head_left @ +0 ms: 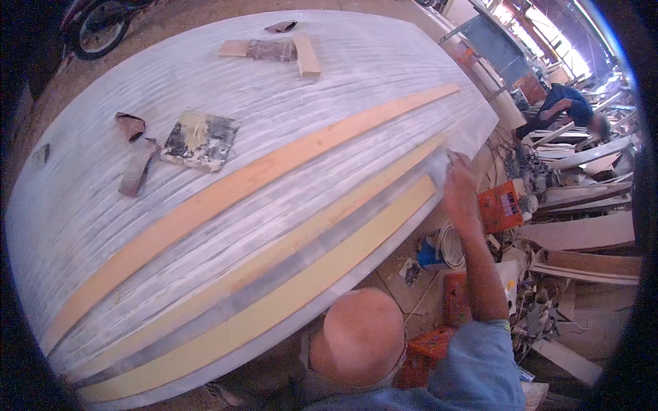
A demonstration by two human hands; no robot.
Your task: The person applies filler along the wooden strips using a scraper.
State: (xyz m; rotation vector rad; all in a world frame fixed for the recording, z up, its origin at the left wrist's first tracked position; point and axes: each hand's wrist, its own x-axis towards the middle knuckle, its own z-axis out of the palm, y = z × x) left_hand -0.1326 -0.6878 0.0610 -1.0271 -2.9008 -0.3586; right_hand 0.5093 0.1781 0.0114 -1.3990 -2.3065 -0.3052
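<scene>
can't tell if the right hand (458,175), right of center, is gripping — one bump could shift the lower yellow strip (308,275)

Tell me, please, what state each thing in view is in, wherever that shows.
Orange strip: lying lengthwise, apart
Middle strip: lying, separate
Front strip: lying, separate
Square board: smeared with pale paste
Brown sheet: curled
Wooden block: partly covered by brown material
Blue bucket: contents unclear
</scene>
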